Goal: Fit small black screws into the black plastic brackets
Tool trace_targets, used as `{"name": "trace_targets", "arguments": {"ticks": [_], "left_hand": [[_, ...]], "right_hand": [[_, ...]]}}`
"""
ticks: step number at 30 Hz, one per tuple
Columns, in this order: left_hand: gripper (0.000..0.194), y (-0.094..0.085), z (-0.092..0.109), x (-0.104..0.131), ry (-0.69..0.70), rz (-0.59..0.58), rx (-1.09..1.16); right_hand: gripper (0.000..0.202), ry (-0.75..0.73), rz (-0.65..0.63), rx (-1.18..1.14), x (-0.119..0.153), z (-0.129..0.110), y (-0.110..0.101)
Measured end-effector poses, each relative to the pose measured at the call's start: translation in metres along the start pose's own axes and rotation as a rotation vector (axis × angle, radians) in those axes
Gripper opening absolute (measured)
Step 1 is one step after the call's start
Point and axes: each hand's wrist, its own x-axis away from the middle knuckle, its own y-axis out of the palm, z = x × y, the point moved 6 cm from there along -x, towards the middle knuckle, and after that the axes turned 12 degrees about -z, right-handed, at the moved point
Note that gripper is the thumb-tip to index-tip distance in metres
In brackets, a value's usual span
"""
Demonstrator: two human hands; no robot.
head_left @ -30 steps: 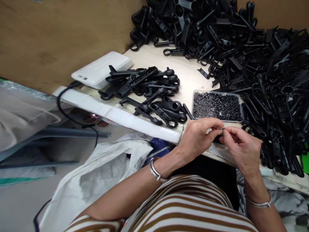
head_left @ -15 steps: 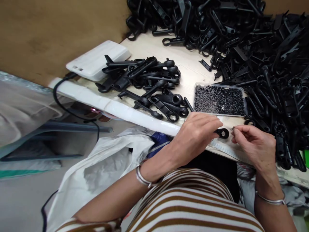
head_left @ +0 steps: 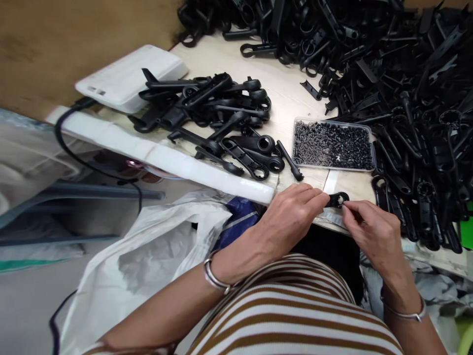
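While the left hand point(head_left: 293, 209) grips a black ring-ended part point(head_left: 333, 198) at the bench's point(head_left: 283, 106) near edge, the right hand point(head_left: 373, 229) is pinched closed right at that part, its contents indiscernible.

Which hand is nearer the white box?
The left. The left hand holds a black part well right of the white box; the right hand is farther right, at that part's ring end.

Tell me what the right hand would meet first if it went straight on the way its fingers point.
The black part in the left hand, at its ring end. The right hand may already touch it; depth is unclear.
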Motion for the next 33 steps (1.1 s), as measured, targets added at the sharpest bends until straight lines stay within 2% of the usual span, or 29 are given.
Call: {"name": "trace_targets", "arguments": {"ticks": [9, 13, 15, 20, 23, 29, 33], "left_hand": [[0.008, 0.001, -0.001, 0.002, -0.01, 0.009, 0.06], [0.01, 0.002, -0.001, 0.003, -0.011, 0.02, 0.093], [0.009, 0.003, -0.003, 0.003, -0.021, 0.025, 0.12], [0.007, 0.004, -0.004, 0.004, -0.028, 0.036, 0.172], [0.007, 0.004, -0.005, 0.004, -0.023, 0.038, 0.181], [0.007, 0.003, -0.006, 0.003, -0.015, 0.043, 0.21], [0.007, 0.003, -0.006, 0.004, 0.003, 0.06, 0.223]], "right_hand": [[0.01, -0.045, -0.065, 0.182, -0.005, -0.016, 0.006], [0.022, 0.071, -0.15, 0.275, -0.01, -0.024, 0.008], [0.021, 0.163, -0.18, 0.23, -0.012, -0.021, 0.006], [0.023, 0.332, -0.297, -0.098, -0.015, 0.002, 0.002], [0.026, 0.383, -0.318, -0.143, -0.016, 0.008, 0.002], [0.021, 0.363, -0.262, 0.04, -0.016, 0.0, 0.002], [0.026, 0.304, -0.306, 0.156, -0.019, -0.004, 0.003]]}}
